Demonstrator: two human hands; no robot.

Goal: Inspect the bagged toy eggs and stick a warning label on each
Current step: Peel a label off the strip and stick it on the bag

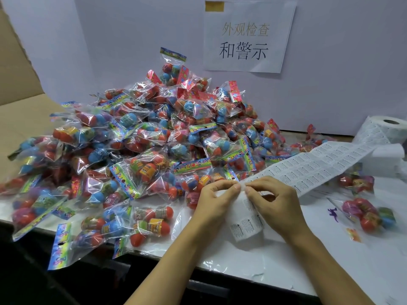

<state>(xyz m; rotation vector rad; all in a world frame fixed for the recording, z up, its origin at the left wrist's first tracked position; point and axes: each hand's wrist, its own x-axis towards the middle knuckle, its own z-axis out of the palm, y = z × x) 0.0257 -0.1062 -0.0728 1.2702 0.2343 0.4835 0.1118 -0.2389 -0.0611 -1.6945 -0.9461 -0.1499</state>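
A big heap of clear bags of coloured toy eggs covers the left and middle of the white table. A long strip of white warning labels runs from a roll at the right down to my hands. My left hand and my right hand meet at the strip's near end, each pinching it between thumb and forefinger. Below them the strip's end hangs curled, with printed labels showing.
One bag of eggs lies apart on the table at the right, another behind it under the strip. A paper sign hangs on the back wall. Cardboard stands at the left. Some bags overhang the table's front edge.
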